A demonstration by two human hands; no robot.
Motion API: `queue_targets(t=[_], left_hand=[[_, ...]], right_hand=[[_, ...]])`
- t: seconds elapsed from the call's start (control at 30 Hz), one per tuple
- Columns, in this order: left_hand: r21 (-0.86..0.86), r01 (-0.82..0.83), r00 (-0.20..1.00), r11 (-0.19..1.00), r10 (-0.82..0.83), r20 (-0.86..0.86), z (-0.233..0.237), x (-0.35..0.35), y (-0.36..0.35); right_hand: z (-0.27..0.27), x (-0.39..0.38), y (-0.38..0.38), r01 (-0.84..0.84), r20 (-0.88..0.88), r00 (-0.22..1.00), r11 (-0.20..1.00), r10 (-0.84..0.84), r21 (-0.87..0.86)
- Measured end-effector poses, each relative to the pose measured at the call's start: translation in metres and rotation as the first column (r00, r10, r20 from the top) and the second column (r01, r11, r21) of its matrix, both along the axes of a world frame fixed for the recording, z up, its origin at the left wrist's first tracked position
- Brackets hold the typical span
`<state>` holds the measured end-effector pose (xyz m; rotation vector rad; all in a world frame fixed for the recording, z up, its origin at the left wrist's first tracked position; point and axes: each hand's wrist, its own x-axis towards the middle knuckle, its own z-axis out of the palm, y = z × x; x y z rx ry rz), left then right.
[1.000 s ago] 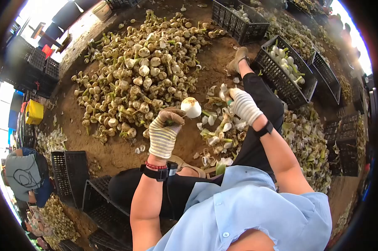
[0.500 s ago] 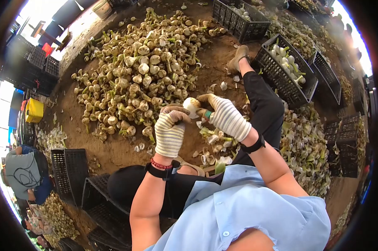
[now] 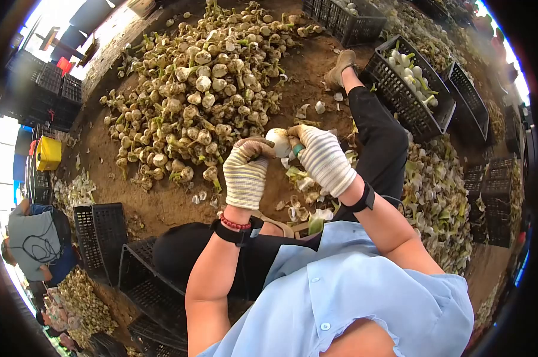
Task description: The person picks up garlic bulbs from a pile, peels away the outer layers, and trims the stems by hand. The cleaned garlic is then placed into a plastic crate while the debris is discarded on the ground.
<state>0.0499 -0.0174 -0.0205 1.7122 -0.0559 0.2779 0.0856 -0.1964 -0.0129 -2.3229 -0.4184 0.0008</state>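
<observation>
A white, mostly peeled garlic bulb (image 3: 277, 141) is held between my two gloved hands, above the bare soil. My left hand (image 3: 246, 172), in a striped knit glove, has its fingers curled closed against the bulb's left side. From the right, my right hand (image 3: 324, 156) pinches the same bulb with thumb and fingers; a green band circles its thumb. Just beyond the hands spreads a large heap of unpeeled garlic (image 3: 191, 101) with stems and dirty skins. Loose peelings (image 3: 304, 187) lie under my right hand.
At the right, a black crate (image 3: 408, 89) holds peeled white bulbs, with another crate (image 3: 344, 21) farther back. Peelings (image 3: 438, 202) pile beside my right leg. Black crates (image 3: 99, 241) stand at left, near a yellow container (image 3: 49, 153) and a crouching person (image 3: 37, 241).
The bulb and both hands have shifted slightly. My right fingers have closed in on the bulb's right side, and its brownish outer skin shows less now. The view has tilted a little.
</observation>
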Motion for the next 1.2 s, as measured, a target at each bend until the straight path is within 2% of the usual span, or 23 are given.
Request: queue_targets(t=[0.1, 0.17, 0.2, 0.23, 0.33, 0.37, 0.43, 0.47, 0.5, 0.6, 0.67, 0.7, 0.77, 0.8, 0.87, 0.97, 1.0, 1.03, 1.1, 1.2], left_hand=[[-0.042, 0.005, 0.999, 0.999, -0.007, -0.040, -0.005, 0.000, 0.002], [-0.043, -0.006, 0.999, 0.999, 0.005, -0.035, -0.005, 0.001, 0.001], [0.074, -0.025, 0.998, 0.997, 0.020, 0.060, -0.003, 0.001, -0.001], [0.189, -0.050, 0.988, 0.981, 0.021, 0.152, -0.001, -0.001, -0.003], [0.223, -0.046, 0.984, 0.974, 0.005, 0.180, 0.008, -0.004, -0.004], [0.247, -0.042, 0.982, 0.968, -0.005, 0.188, 0.010, -0.004, -0.002], [0.238, -0.032, 0.984, 0.971, -0.011, 0.179, 0.004, -0.001, 0.005], [0.207, -0.016, 0.989, 0.978, -0.015, 0.146, 0.000, 0.001, 0.007], [0.174, 0.000, 0.993, 0.985, -0.020, 0.114, -0.004, 0.001, 0.008], [0.203, -0.037, 0.993, 0.979, 0.012, 0.121, -0.006, 0.002, 0.007], [0.297, -0.041, 0.982, 0.954, -0.015, 0.186, 0.001, 0.002, 0.003], [0.298, -0.035, 0.982, 0.954, -0.022, 0.188, 0.003, 0.003, -0.003], [0.364, -0.079, 0.957, 0.928, -0.031, 0.289, 0.007, 0.000, -0.013], [0.393, -0.067, 0.948, 0.917, -0.065, 0.313, 0.010, -0.002, -0.013], [0.412, -0.077, 0.938, 0.908, -0.074, 0.338, 0.009, -0.002, -0.012], [0.444, -0.095, 0.928, 0.891, -0.082, 0.364, 0.007, -0.002, -0.014], [0.480, -0.089, 0.928, 0.873, -0.103, 0.359, 0.011, -0.004, -0.018], [0.517, -0.084, 0.927, 0.852, -0.124, 0.355, 0.013, -0.005, -0.019], [0.505, -0.092, 0.924, 0.858, -0.115, 0.364, 0.010, -0.004, -0.018], [0.405, -0.063, 0.936, 0.912, -0.087, 0.342, 0.009, -0.002, -0.016]], right_hand=[[0.004, 0.005, 0.001, -0.004, -0.035, 0.999, 0.999, 0.005, 0.032], [0.013, 0.004, 0.002, 0.081, -0.312, 0.949, 0.986, -0.032, 0.144], [0.004, 0.002, 0.003, 0.045, -0.170, 0.985, 0.995, -0.028, 0.093], [0.004, 0.000, 0.003, 0.046, -0.177, 0.984, 0.995, -0.030, 0.090], [-0.004, 0.003, 0.000, 0.004, 0.169, 0.986, 0.999, 0.003, -0.041], [-0.007, 0.006, -0.002, 0.006, 0.167, 0.986, 0.999, 0.001, -0.038], [-0.011, 0.015, -0.005, 0.012, 0.017, 1.000, 1.000, -0.012, -0.018], [-0.017, 0.020, -0.014, 0.000, 0.092, 0.996, 1.000, -0.001, 0.015], [-0.014, 0.025, -0.019, 0.071, -0.052, 0.996, 0.997, -0.072, -0.026], [-0.018, 0.025, -0.024, 0.090, -0.062, 0.994, 0.996, -0.090, -0.002], [-0.004, 0.012, -0.014, 0.047, -0.186, 0.983, 0.964, 0.003, 0.263], [0.010, 0.008, -0.007, 0.063, -0.196, 0.980, 0.974, -0.019, 0.219], [0.007, 0.011, 0.002, 0.041, 0.093, 0.995, 0.998, -0.045, 0.038], [0.011, 0.012, 0.002, 0.043, 0.095, 0.994, 0.998, -0.046, 0.039], [0.021, 0.014, 0.001, 0.108, -0.241, 0.967, 0.992, -0.088, 0.070], [0.014, 0.014, -0.001, 0.128, -0.239, 0.966, 0.984, -0.096, 0.121], [0.014, 0.008, 0.002, 0.102, -0.127, 0.989, 0.980, -0.080, 0.173], [0.012, 0.008, 0.002, 0.102, -0.126, 0.989, 0.980, -0.081, 0.172], [0.002, 0.009, 0.003, 0.052, 0.084, 0.995, 0.997, -0.056, 0.053], [-0.005, 0.015, 0.005, 0.078, -0.008, 0.997, 0.992, -0.078, 0.103]])
